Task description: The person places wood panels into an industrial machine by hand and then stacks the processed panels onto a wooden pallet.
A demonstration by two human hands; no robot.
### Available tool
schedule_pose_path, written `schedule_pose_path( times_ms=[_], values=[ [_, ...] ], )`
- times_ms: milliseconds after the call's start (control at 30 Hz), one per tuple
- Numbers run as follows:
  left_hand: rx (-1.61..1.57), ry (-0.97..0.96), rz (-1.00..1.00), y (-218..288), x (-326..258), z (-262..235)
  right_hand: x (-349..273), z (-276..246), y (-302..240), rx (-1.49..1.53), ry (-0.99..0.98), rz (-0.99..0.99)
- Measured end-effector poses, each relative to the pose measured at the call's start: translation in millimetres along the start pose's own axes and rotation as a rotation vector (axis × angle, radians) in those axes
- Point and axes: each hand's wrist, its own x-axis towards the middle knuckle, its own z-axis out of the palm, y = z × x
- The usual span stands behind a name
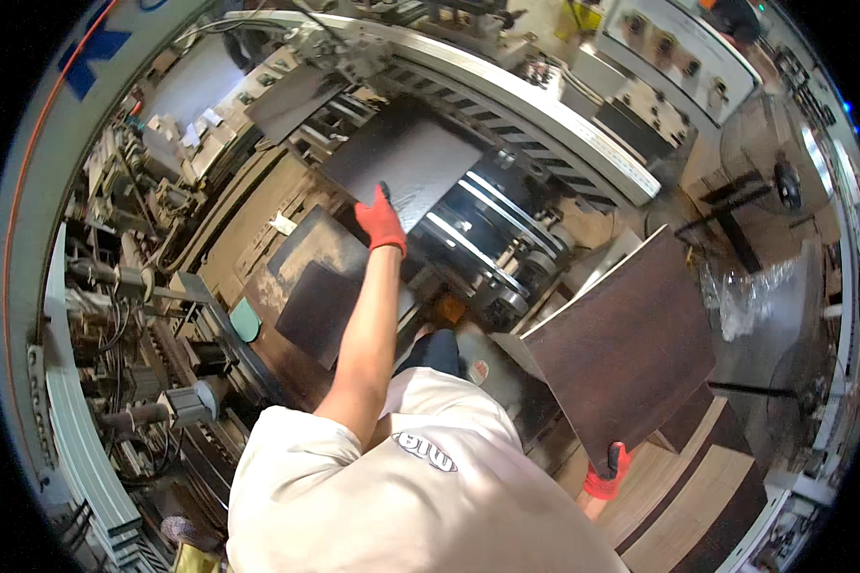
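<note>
Right hand (610, 475) clamps brown board (626, 344), lying toward twelve o'clock; left hand (382, 225), grip unclear, overlaps black board (413, 143).

Factory workshop: roller machine (487, 224), hazard-striped strip (506, 127), metal-framed machinery (167, 411), stacked wood-toned boards (695, 506), large dark panel (626, 344).

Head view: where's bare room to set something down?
Bare: dark panel at the left hand, bordered by striped rail and chrome bars; seemingly grey floor below the clear plastic, right of the brown panel. Crowded: far left, packed with machine parts.
</note>
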Motion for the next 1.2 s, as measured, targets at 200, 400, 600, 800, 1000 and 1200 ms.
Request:
schedule_pose_path(
  times_ms=[200, 400, 600, 800, 1000, 1200],
  values=[
    [-0.173, -0.169, -0.226, -10, 5, -7, 0, -7, -24, 0.039, 0.107, -0.001],
    [-0.188, -0.164, -0.195, -9, -3, 2, 13, -58, 14, -0.421, -0.028, -0.314],
    [-0.294, -0.177, -0.150, -50, 23, 4, 58, 14, -25, -0.135, 0.129, 0.162],
    [-0.300, -0.503, -0.298, -36, 0, -53, 67, 39, -42, -1.341, 0.189, 0.050],
    [0.745, -0.565, -0.168, -142, -24, -225, 61, 150, -37, -0.776, -0.073, 0.232],
    [1.395, -0.262, -0.636, -186, -5, -401, 80, 366, -25, -0.572, -0.475, 0.206]
  ],
)
